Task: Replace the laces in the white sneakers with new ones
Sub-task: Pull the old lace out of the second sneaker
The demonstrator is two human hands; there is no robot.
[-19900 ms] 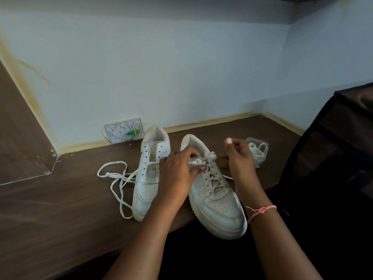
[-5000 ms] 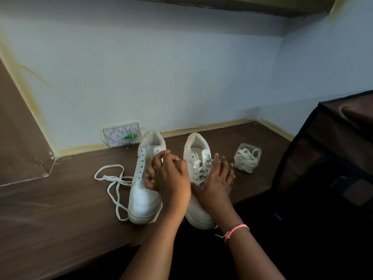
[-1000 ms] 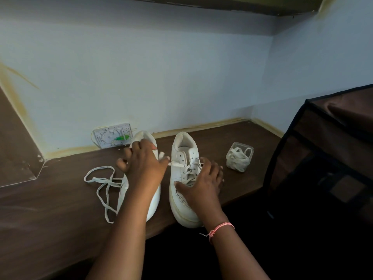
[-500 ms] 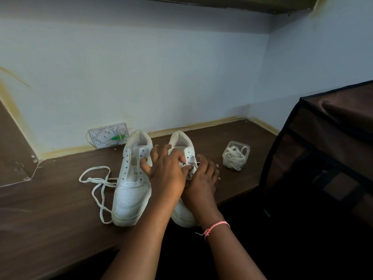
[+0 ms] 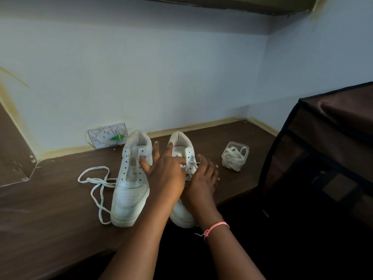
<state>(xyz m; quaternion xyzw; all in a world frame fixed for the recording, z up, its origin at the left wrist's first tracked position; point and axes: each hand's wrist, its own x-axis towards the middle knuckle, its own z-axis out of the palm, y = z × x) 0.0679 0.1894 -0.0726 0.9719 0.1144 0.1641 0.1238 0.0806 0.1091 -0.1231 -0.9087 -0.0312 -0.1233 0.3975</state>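
Brown desk [image 5: 50, 229], frame centre: left hand [image 5: 165, 174] spread across both sneakers, right hand [image 5: 202, 179] pinching the lace [image 5: 191, 164] on the right sneaker [image 5: 181, 144]; left sneaker [image 5: 131, 190] unlaced.

Both hands [image 5: 181, 174] on R sneaker [image 5: 184, 150] laces; L sneaker [image 5: 131, 190] unlaced.

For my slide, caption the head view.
Both hands work the lace on the right sneaker; the left sneaker stands unlaced.

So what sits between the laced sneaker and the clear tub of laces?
In the head view, only bare brown tabletop separates the laced sneaker from the clear tub; the right hand reaches partway into that gap lower down.
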